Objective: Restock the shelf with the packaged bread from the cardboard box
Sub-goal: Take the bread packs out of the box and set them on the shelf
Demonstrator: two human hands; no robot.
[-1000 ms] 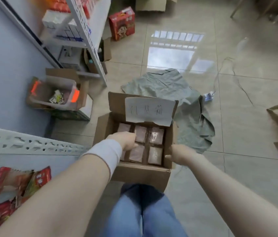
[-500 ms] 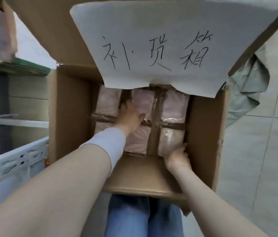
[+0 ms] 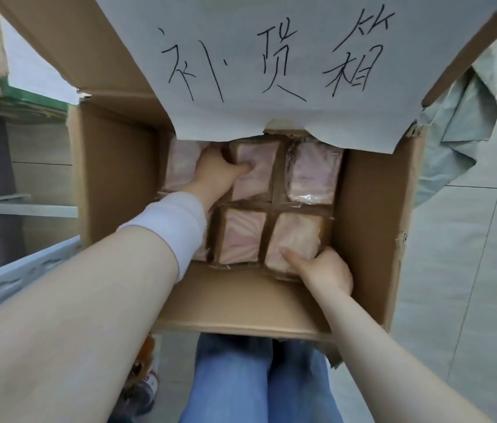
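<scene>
left hand (image 3: 215, 174) now gripping bread pack (image 3: 259, 174), right hand (image 3: 325, 270) gripping corner pack (image 3: 296, 236)

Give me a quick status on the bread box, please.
Left hand gripping far-middle bread pack. Right hand gripping near-right pack. Paper label overhangs box opening.

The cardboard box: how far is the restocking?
Done: nothing visible; the cardboard box holds a full-looking layer. In hand: left hand grips the back middle pack, right hand grips the front right pack, both inside the box. Left: lifting them, shelving every pack.
</scene>
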